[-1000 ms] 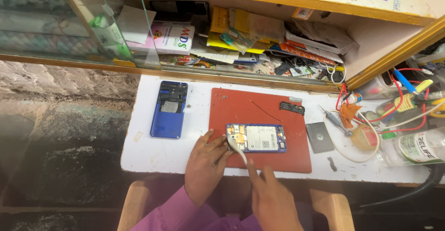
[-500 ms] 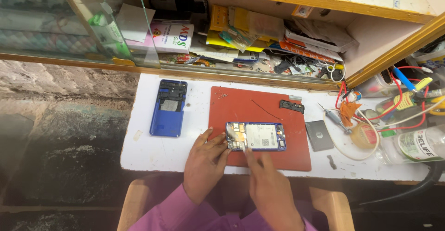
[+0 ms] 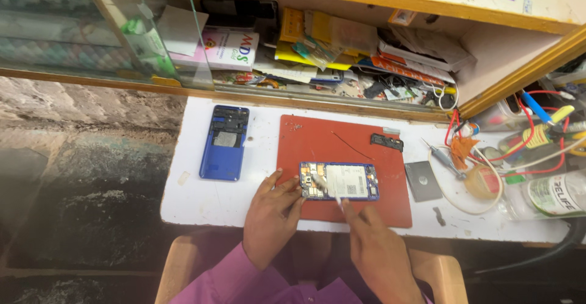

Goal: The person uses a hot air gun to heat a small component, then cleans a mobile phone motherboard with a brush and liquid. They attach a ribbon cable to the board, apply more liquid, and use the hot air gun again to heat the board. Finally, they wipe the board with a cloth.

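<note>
Two hands at work: right hand (image 3: 378, 249) pinching a slim pale tool (image 3: 328, 190), fingers closed on its handle, tip now laid across the circuit-board end of the opened phone (image 3: 339, 180). Left hand (image 3: 271, 209) with fingers loosely spread, fingertips pressed on the phone's 9 o'clock end, gripping nothing. Since a second ago: tool tip moved further onto the board, phone barely shifted, so still probing inside. Phone flat on the red mat (image 3: 342, 145), near its 6 o'clock edge, long axis running 9 to 3 o'clock, board end toward 9. Further out: blue back cover (image 3: 224, 142) at 10 o'clock, small black part (image 3: 386, 141) at 1 o'clock.
</note>
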